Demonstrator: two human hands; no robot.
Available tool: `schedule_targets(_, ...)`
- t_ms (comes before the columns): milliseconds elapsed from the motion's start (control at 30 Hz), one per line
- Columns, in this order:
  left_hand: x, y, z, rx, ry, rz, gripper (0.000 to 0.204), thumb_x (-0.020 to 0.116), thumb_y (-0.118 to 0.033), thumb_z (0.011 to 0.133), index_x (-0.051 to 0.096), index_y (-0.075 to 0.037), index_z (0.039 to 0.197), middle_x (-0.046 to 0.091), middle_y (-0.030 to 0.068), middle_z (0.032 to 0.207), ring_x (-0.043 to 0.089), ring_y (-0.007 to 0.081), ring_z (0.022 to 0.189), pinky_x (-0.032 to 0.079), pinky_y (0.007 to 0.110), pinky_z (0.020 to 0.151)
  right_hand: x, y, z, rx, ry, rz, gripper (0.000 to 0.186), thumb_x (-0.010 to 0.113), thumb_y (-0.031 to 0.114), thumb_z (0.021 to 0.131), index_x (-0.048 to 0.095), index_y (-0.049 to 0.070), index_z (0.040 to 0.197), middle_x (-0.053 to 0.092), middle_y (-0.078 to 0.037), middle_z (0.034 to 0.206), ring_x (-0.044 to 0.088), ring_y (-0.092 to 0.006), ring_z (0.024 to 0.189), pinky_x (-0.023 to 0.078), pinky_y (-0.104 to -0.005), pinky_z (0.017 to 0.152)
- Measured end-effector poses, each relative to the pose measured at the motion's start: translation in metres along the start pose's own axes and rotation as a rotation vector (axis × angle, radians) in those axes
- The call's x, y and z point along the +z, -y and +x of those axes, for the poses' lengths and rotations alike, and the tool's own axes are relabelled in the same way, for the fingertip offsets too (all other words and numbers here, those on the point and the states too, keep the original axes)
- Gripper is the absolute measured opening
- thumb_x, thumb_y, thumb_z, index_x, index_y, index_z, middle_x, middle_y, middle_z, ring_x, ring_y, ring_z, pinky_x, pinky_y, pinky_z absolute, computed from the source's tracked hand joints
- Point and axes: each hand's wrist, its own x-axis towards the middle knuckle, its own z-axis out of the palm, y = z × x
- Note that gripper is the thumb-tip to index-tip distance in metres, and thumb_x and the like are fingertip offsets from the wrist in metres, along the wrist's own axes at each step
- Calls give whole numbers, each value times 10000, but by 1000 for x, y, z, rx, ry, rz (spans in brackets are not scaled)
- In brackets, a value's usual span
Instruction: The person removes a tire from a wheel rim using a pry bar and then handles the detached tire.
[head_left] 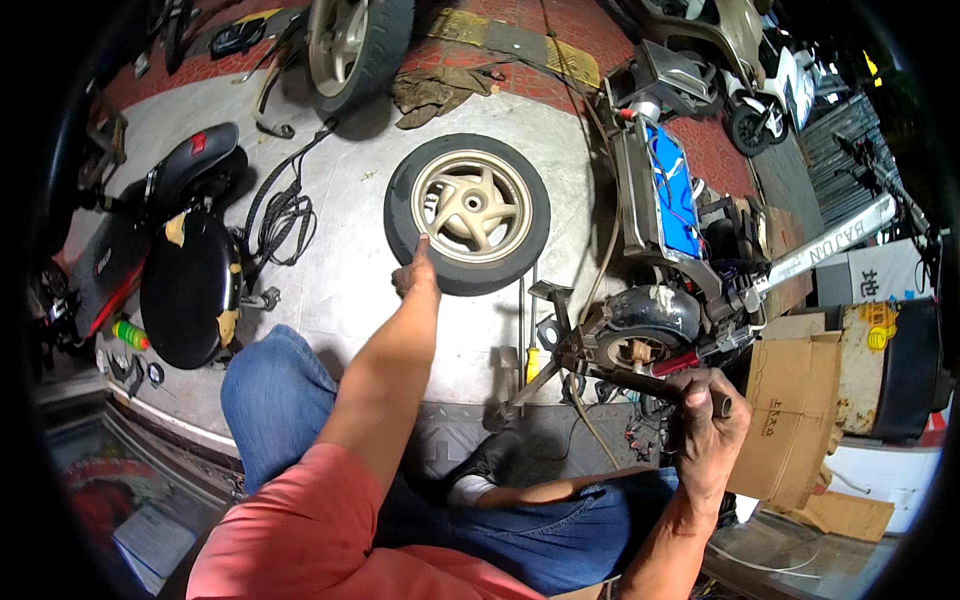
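A scooter wheel [527, 235] with a black tyre and a beige spoked rim lies flat on the pale floor in front of me. My left hand [417, 274] grips the tyre's near left edge, its thumb on top and the other fingers partly hidden. On the right, my right hand [712, 425] is wrapped round the end of a dark metal bar [640, 383]. The bar reaches left to a metal stand [568, 345] with splayed arms, beside a small scooter wheel [655, 312]. A yellow-handled tool [532, 364] lies left of the stand.
An open scooter body with a blue battery pack [674, 190] stands at the right, near a cardboard box [790, 415]. Black cables [283, 225] and a round black seat [188, 290] are at the left. Another wheel [358, 50] stands at the back beside a brown rag [437, 92].
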Motion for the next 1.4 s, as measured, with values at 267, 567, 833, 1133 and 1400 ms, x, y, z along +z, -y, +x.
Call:
schedule_targets(267,-3,-46,9,135,82,232,1213,969,-397,620,299,101,1501,484,292,1495,553,421,1332,459,428,1137,0,-5,0,20,-29,10,240,782,196,921,735,-39,911,640,-28,656,528,-61,535,385,-237,490)
schedule_targets(567,-40,-70,-23,42,554,-108,1028,893,-417,694,417,24,1490,477,240,1521,546,428,1275,354,633,1069,7,-18,23,47,11,25,247,737,213,978,710,-28,930,637,3,712,500,-54,607,394,-241,554)
schedule_targets(833,-27,-72,-68,24,828,-341,841,791,-411,822,455,-60,1509,546,180,1495,518,378,1361,388,623,1120,26,-13,26,-3,30,249,339,691,294,1020,693,-43,990,661,-57,804,632,-115,692,556,-272,614)
schedule_targets(1133,-34,-33,-103,-163,844,-705,906,853,-336,779,427,8,1502,569,209,1431,611,378,1242,478,593,1060,32,-41,-24,-61,77,243,225,622,155,1037,691,-49,1101,714,-109,1004,735,-205,927,567,-302,825)
schedule_targets(1400,-39,-2,-104,-139,775,-668,1041,872,-414,730,348,-46,1552,490,201,1488,541,389,1303,452,605,1078,40,-38,-48,-154,198,-156,151,695,32,899,740,-25,1031,737,-171,983,690,-298,964,521,-370,884)
